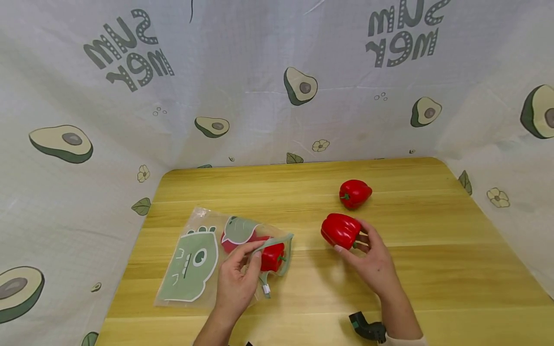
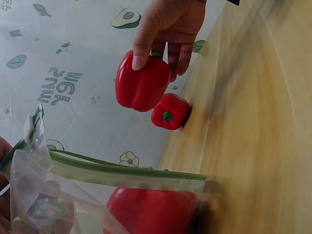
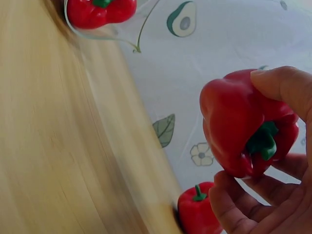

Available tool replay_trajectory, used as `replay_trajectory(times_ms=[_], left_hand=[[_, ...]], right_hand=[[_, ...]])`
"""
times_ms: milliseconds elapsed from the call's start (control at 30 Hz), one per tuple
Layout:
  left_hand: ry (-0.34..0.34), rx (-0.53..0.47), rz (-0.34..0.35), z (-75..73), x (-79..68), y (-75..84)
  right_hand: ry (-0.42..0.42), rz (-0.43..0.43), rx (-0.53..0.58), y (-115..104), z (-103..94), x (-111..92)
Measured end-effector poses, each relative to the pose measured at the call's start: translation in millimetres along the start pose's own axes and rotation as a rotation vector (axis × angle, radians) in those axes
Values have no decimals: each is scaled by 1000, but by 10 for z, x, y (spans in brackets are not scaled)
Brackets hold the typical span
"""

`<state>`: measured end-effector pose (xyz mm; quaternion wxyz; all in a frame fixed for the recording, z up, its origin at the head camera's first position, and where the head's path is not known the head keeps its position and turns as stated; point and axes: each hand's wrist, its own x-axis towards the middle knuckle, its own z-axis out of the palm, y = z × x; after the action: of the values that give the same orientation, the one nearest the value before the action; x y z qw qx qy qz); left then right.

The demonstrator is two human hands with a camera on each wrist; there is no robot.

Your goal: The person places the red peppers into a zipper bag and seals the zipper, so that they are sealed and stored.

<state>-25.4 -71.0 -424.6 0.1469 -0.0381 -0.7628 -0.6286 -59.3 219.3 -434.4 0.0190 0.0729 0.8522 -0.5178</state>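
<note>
My left hand (image 1: 237, 281) pinches the rim of a clear zip bag (image 1: 195, 264) printed with a green monster; the bag lies on its side, its green-edged mouth (image 2: 126, 169) parted towards the right. Inside, close to the mouth, is a red bell pepper (image 1: 271, 257), with more red showing behind it, partly covered by the print. My right hand (image 1: 377, 264) holds another red bell pepper (image 1: 340, 230) above the table, thumb on one side and fingers on the other, its green stem (image 3: 265, 141) facing the palm. Beyond it a third bell pepper (image 1: 355, 193) lies on the table.
The wooden table (image 1: 433, 274) backs onto a pale cloth (image 1: 259, 57) with avocado prints, which also hangs along both sides. A white zip slider (image 1: 266, 289) hangs at the bag's near corner. A black device (image 1: 367, 329) sits at my right wrist.
</note>
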Motion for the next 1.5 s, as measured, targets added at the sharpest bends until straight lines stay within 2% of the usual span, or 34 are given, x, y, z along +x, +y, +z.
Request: replay_trajectory(times_ms=[767, 1200, 1500], left_hand=[[1, -17, -5, 7, -18, 15], [-1, -13, -9, 4, -10, 23], [4, -5, -2, 5, -15, 28]], right_hand=[[-136, -37, 128, -67, 201, -180], [-168, -81, 42, -38, 386, -231], [-211, -45, 11, -39, 493, -234]])
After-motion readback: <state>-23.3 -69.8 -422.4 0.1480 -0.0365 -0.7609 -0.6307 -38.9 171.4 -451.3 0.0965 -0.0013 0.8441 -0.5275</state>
